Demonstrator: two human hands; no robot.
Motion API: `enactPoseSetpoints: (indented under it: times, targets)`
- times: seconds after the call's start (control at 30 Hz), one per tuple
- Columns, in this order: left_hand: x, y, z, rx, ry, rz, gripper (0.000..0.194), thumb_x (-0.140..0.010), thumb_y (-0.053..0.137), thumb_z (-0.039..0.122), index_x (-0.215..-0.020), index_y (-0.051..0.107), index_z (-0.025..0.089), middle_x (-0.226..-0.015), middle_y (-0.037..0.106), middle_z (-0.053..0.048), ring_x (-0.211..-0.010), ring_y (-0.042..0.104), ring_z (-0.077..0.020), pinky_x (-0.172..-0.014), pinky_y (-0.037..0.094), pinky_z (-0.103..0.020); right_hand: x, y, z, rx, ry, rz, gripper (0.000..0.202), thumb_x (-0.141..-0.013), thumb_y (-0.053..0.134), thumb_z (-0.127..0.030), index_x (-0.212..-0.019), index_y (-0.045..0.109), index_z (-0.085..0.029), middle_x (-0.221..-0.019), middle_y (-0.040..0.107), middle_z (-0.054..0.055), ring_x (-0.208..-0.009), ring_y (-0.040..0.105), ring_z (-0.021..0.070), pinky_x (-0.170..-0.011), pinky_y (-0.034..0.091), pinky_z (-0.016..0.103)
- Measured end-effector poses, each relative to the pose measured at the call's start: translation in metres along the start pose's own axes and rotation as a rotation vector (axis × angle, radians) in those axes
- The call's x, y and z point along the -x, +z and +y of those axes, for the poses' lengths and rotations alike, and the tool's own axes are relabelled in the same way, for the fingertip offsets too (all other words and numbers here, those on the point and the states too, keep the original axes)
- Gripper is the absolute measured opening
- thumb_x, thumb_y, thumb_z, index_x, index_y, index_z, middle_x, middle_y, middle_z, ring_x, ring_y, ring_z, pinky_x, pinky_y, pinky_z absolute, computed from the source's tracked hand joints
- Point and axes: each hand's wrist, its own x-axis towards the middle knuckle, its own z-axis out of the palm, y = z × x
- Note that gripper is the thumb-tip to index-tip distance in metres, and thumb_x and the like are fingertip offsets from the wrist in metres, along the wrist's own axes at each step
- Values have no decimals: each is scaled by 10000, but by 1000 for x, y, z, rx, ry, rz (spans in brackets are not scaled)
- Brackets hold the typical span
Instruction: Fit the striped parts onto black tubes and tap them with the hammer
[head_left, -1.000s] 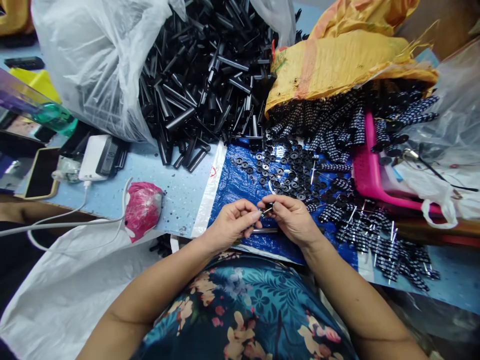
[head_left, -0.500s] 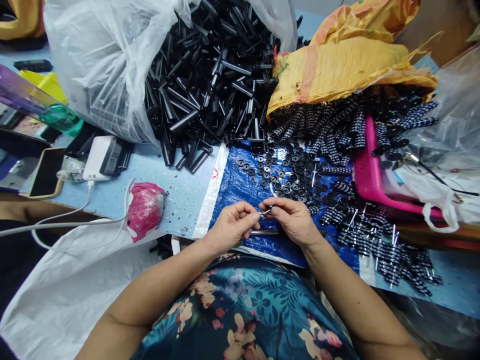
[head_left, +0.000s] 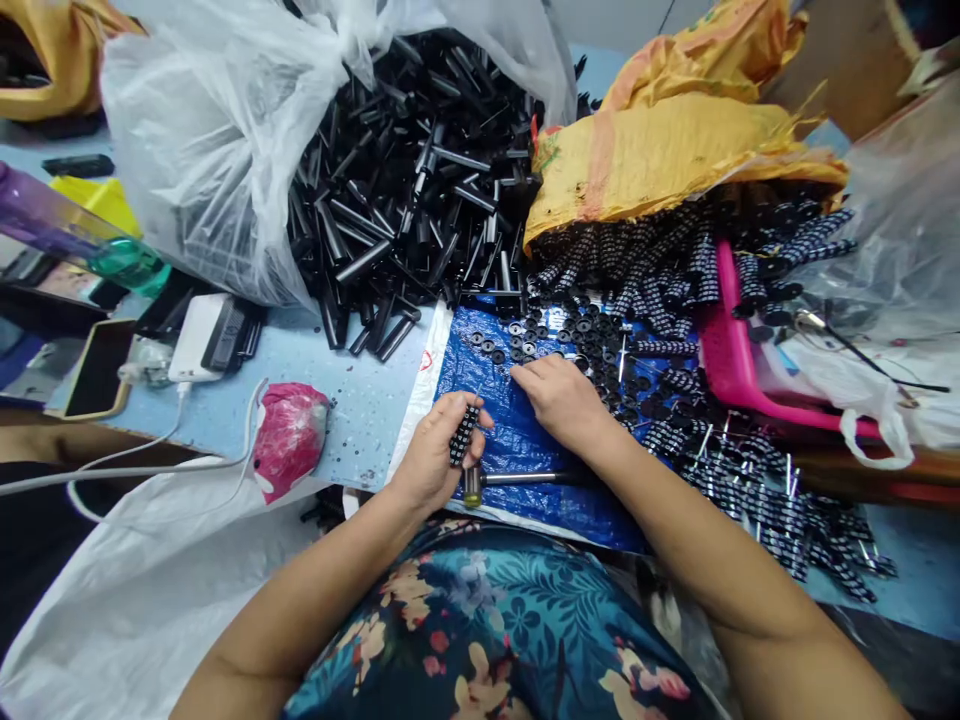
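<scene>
My left hand [head_left: 436, 445] is closed round a short black cylinder with a white dotted pattern [head_left: 463, 436], held over the edge of a blue plastic sheet [head_left: 525, 430]. Fingers bent downward, my right hand [head_left: 564, 402] is at the near side of a scatter of small black discs with centre holes [head_left: 592, 335]. Its thumb and fingertips come together at the sheet; whatever is between them is too small or hidden. Just below my left hand lies a hammer [head_left: 472, 487] with a yellow-ended head and a metal shaft running right.
A clear plastic bag [head_left: 202, 160] spills black tubes [head_left: 367, 262] at the back. Patterned black cylinders [head_left: 652, 250] pour from a yellow sack [head_left: 675, 150], and more lie at right [head_left: 795, 510]. A pink basket [head_left: 727, 350], pink-wrapped bundle [head_left: 291, 435] and white charger [head_left: 201, 335] flank the sheet.
My hands were together over a small thin piece and have separated. My right hand has moved up to the discs. The patterned cylinder now shows in my left hand, and the hammer head is uncovered.
</scene>
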Motion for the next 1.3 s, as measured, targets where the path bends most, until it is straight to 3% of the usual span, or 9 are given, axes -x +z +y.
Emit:
enactPoseSetpoints:
  times: [0.2, 0.3, 0.4, 0.6, 0.8, 0.93, 1.07, 1.23, 1.3]
  targets:
    - [-1, -4, -1, -36, -65, -59, 364, -817, 734, 462, -975, 588, 168, -785, 648, -6, -530, 532, -67, -436, 318, -168, 15, -1, -18, -737, 275, 211, 203, -911, 674, -376, -1072, 721, -262, -992, 715, 47, -849, 669, 196, -782, 575, 364]
    - [1, -2, -4, -134, -88, -112, 378, -830, 710, 498, -948, 589, 159, -728, 635, 6, -466, 485, -52, -429, 287, -178, 26, 2, -36, -1165, 528, 181, 385, -793, 792, -471, -1096, 711, -248, -852, 718, 15, -720, 686, 169, -686, 593, 323]
    - [3, 4, -7, -243, -53, -177, 368, -835, 708, 492, -932, 596, 155, -711, 632, 12, -460, 463, -43, -445, 296, -186, 32, 4, -50, -1438, 653, 176, 389, -851, 712, -535, -1124, 693, -259, -902, 746, 25, -802, 719, 173, -778, 604, 335]
    - [5, 10, -14, -296, 6, -195, 363, -833, 699, 497, -920, 606, 158, -694, 600, 26, -474, 464, -48, -472, 334, -201, 36, 0, -66, -1687, 623, 60, 338, -923, 564, -532, -1108, 659, -265, -1163, 733, 84, -1046, 694, 248, -851, 585, 406]
    - [8, 9, -15, -298, 24, -211, 373, -840, 694, 501, -926, 608, 149, -706, 610, 19, -472, 466, -47, -474, 344, -204, 37, 5, -69, -1771, 552, 78, 264, -912, 639, -455, -1099, 705, -280, -1217, 719, 64, -1003, 691, 220, -794, 575, 353]
    - [8, 7, -19, -279, 27, -224, 378, -848, 695, 501, -924, 595, 144, -716, 623, 14, -470, 467, -40, -469, 344, -195, 42, 6, -64, -1677, 521, 40, 290, -924, 639, -492, -1128, 721, -304, -1232, 714, 52, -1037, 683, 218, -903, 556, 396]
    - [8, 4, -21, -156, 41, -180, 453, -828, 729, 498, -1092, 522, 194, -650, 580, 73, -436, 461, -45, -443, 308, -178, 42, 3, -56, -1319, 338, -59, 323, -914, 669, -473, -1174, 718, -288, -1308, 671, 60, -1199, 628, 247, -1024, 504, 427]
    - [5, 1, -10, -98, 84, -73, 483, -806, 759, 474, -1152, 579, 189, -742, 639, 29, -472, 499, -46, -447, 316, -176, -1, 5, -33, -413, 129, 187, 315, -970, 590, -341, -1247, 649, -203, -1310, 656, 122, -1214, 597, 284, -1014, 485, 464]
    - [3, 0, -5, -65, 55, -39, 422, -820, 737, 483, -1064, 613, 162, -745, 647, 8, -474, 502, -48, -435, 301, -176, -24, 8, -23, -27, 81, 103, 212, -984, 528, -234, -1086, 698, -161, -1212, 690, 155, -1168, 596, 310, -968, 483, 474]
